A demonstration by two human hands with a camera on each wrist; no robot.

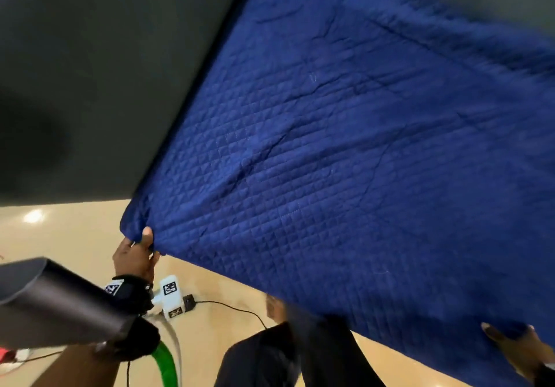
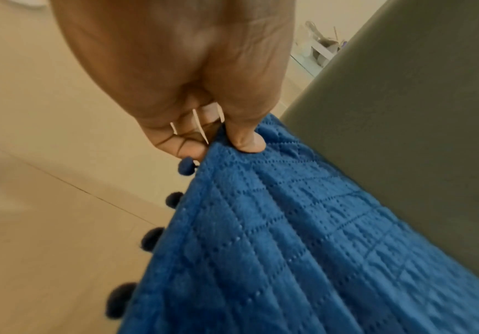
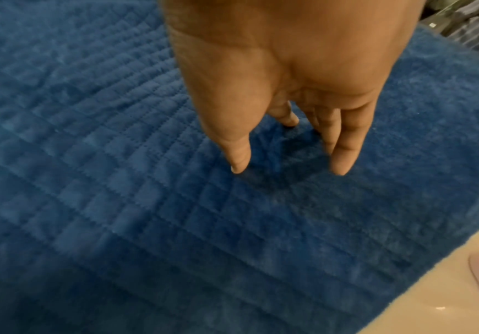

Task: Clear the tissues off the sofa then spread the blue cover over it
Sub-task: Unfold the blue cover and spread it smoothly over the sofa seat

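The blue quilted cover (image 1: 330, 161) lies spread across the seat of the dark grey sofa (image 1: 90, 71), whose bare part shows to the left. My left hand (image 1: 138, 254) pinches the cover's near left corner between thumb and fingers, seen close in the left wrist view (image 2: 226, 140), where the cover (image 2: 275, 237) hangs beside the sofa's side (image 2: 418, 113). My right hand (image 1: 516, 347) is at the cover's near right edge. In the right wrist view its fingers (image 3: 290, 170) are straight, pointing down at the cover (image 3: 118, 180). No tissues are in view.
Dark pom-poms (image 2: 185, 166) trim the cover's edge. On the beige floor (image 1: 75, 236) below the sofa are a white tagged device (image 1: 169, 296), a black cable (image 1: 234, 308) and a green hose (image 1: 165, 365). My dark trouser legs (image 1: 270, 356) stand close to the sofa's front.
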